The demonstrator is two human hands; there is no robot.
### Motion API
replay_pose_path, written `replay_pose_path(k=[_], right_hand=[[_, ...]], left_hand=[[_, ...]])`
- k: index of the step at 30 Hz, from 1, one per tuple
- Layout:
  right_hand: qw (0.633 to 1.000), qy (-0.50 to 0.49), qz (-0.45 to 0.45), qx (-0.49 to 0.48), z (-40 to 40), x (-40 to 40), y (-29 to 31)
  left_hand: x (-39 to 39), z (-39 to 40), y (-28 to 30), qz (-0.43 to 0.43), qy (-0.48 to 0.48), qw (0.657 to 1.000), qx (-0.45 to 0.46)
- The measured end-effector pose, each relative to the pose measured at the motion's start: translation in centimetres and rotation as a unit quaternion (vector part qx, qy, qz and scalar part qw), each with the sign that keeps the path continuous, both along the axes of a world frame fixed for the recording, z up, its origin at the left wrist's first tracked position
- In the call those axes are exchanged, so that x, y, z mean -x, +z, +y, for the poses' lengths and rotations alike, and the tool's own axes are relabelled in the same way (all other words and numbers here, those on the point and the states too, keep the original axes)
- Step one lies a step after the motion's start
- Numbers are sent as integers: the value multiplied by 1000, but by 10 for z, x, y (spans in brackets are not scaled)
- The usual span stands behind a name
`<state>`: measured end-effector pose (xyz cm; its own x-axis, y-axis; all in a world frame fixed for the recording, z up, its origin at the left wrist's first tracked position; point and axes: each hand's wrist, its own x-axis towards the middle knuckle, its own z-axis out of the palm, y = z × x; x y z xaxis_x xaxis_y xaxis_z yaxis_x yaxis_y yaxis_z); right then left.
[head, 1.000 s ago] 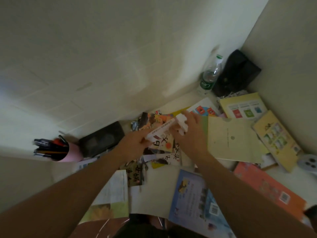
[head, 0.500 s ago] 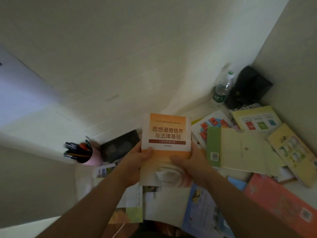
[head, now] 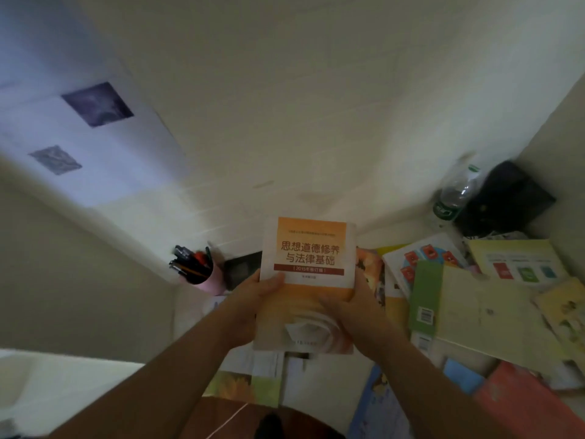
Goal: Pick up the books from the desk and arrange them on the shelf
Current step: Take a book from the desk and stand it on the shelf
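**One book up off the heap, many more to go**

A second ago both hands were down among the pile, working a thin white-edged volume free; now the orange-and-white book (head: 308,280) is lifted clear of the desk (head: 196,315) and held upright, cover facing the person. The left hand (head: 253,307) grips its left edge with the thumb laid across the cover, and the right hand (head: 351,315) clasps the lower right side. The view has also tilted upward, so I judge the carry to the shelf is about to start; no shelf is in sight.

The held book is a slim paperback, with a smooth cover and dark red lettering on a pale band. Behind and to the right lie the remaining books (head: 474,308), flat, overlapping, in glossy green, yellow, blue and coral covers. At far left stands a pink cylindrical pen cup (head: 207,278) bristling with pens; in the far right corner a clear plastic bottle (head: 456,191) stands beside a soft black bag (head: 506,198).
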<state>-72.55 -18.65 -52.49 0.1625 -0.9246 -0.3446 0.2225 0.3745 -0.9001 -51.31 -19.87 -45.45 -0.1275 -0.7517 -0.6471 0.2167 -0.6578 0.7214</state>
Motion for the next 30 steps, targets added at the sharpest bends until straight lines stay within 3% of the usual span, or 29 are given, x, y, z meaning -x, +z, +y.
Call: replay_pose_path(k=[11, 19, 24, 29, 30], right_hand=[[999, 28, 23, 13, 43, -104, 15], [987, 36, 133, 78, 123, -237, 42], [974, -50, 163, 147, 178, -298, 90], [949, -146, 163, 227, 226, -326, 147], [941, -162, 165, 248, 228, -328, 164]], left_hand=[[-96, 74, 24, 16, 65, 998, 7], [-237, 168, 43, 9, 32, 999, 40], [-303, 222, 83, -19, -64, 988, 137], [-357, 276, 149, 18, -130, 958, 254], [-338, 242, 140, -23, -121, 949, 289]])
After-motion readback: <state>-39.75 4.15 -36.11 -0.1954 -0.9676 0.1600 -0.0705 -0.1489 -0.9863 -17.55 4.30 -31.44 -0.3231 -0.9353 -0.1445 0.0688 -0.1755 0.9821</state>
